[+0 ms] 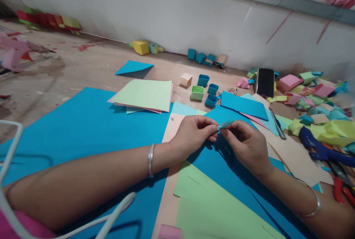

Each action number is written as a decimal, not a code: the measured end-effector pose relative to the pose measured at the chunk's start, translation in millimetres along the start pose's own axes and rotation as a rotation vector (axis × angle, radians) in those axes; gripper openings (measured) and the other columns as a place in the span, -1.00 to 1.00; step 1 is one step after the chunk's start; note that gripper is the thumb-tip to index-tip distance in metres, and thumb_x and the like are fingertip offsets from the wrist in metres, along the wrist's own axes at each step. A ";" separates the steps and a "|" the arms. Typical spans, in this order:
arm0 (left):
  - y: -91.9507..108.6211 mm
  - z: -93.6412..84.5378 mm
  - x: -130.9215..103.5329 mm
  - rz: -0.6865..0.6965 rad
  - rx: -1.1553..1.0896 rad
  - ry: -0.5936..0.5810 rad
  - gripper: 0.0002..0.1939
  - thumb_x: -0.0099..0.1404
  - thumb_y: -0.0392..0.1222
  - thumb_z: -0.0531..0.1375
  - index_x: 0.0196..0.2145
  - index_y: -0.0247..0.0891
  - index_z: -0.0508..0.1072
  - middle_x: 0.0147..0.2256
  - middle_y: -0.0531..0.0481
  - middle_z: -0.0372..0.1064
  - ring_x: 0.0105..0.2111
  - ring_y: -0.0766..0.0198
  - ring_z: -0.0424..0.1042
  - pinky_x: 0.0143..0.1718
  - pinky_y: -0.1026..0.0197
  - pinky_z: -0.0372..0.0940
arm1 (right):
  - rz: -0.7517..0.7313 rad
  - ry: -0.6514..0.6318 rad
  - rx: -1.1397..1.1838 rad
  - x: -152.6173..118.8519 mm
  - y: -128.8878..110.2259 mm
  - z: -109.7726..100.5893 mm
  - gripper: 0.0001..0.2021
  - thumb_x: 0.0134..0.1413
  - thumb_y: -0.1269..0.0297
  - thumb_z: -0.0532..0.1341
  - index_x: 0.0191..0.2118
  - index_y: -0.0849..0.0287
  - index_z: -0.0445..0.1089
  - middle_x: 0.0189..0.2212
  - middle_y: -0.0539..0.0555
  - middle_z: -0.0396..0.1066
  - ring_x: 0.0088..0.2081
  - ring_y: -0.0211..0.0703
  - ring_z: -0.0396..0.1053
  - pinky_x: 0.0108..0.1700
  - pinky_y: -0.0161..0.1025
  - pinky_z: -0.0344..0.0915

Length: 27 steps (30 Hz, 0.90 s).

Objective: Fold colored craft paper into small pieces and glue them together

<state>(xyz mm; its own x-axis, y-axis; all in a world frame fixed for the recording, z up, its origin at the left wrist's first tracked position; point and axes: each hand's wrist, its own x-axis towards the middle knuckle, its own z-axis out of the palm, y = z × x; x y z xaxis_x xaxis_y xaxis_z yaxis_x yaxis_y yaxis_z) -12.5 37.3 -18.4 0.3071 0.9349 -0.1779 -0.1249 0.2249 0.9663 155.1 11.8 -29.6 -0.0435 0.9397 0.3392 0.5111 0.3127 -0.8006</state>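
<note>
While our left hand (190, 135) and right hand (246, 144) meet above the large blue paper sheets (91, 128), both pinch a small light-blue paper piece (227, 124), fingertips closed on it from either side. Beyond them, three small blue paper boxes (203, 82) and a light-green paper box (197, 95) stand shaped and open-topped on the brown surface (97, 65), with a small peach paper box (186, 80) beside them. The piece between our fingers looks unfinished (its exact folds are too small to make out). The pale-green topped paper stack (146, 93) and the blue paper rectangle (244, 105) lie flat and unshaped, and we see a silver-grey pen (277, 123) near our right hand.
</note>
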 end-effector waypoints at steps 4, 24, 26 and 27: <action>-1.2 -0.4 -0.6 0.015 0.004 -0.025 -0.98 0.19 -0.35 0.26 -0.39 -0.35 0.51 -0.54 0.03 0.44 -0.56 0.41 0.42 -0.50 0.36 0.33 | -0.014 0.046 0.050 0.8 1.2 1.0 -0.91 0.09 0.28 0.30 -0.33 0.12 0.38 -0.43 -0.06 0.40 -0.42 -0.31 0.36 -0.39 -0.37 0.30; 2.4 -1.9 -0.3 0.078 0.024 -0.018 -0.94 0.08 -0.43 0.28 -0.44 -0.35 0.51 -0.54 0.05 0.44 -0.57 0.44 0.38 -0.49 0.37 0.30 | 0.192 -0.014 0.280 2.1 -5.8 0.5 -0.88 -0.02 0.26 0.35 -0.36 0.17 0.46 -0.43 0.01 0.48 -0.41 -0.26 0.42 -0.39 -0.35 0.36; 3.1 -1.5 -0.5 0.054 0.026 -0.011 -0.94 0.08 -0.43 0.28 -0.45 -0.36 0.51 -0.55 0.06 0.44 -0.58 0.43 0.39 -0.51 0.37 0.30 | 0.162 0.002 0.265 1.6 -8.6 1.9 -0.89 -0.01 0.28 0.34 -0.35 0.18 0.44 -0.43 0.02 0.47 -0.41 -0.25 0.42 -0.40 -0.34 0.37; 3.0 -1.3 -0.8 0.042 0.026 -0.011 -0.94 0.07 -0.43 0.28 -0.45 -0.36 0.51 -0.56 0.06 0.43 -0.59 0.43 0.39 -0.52 0.37 0.30 | 0.144 0.012 0.254 1.3 -9.9 2.6 -0.89 -0.01 0.30 0.33 -0.34 0.18 0.43 -0.43 0.01 0.46 -0.40 -0.25 0.41 -0.40 -0.34 0.36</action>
<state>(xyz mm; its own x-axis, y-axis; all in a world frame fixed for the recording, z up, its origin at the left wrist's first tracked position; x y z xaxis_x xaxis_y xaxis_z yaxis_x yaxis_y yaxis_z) -14.3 37.6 -15.5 0.3122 0.9403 -0.1355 -0.1131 0.1784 0.9774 147.8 10.3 -22.5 0.0252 0.9757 0.2174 0.2802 0.2019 -0.9385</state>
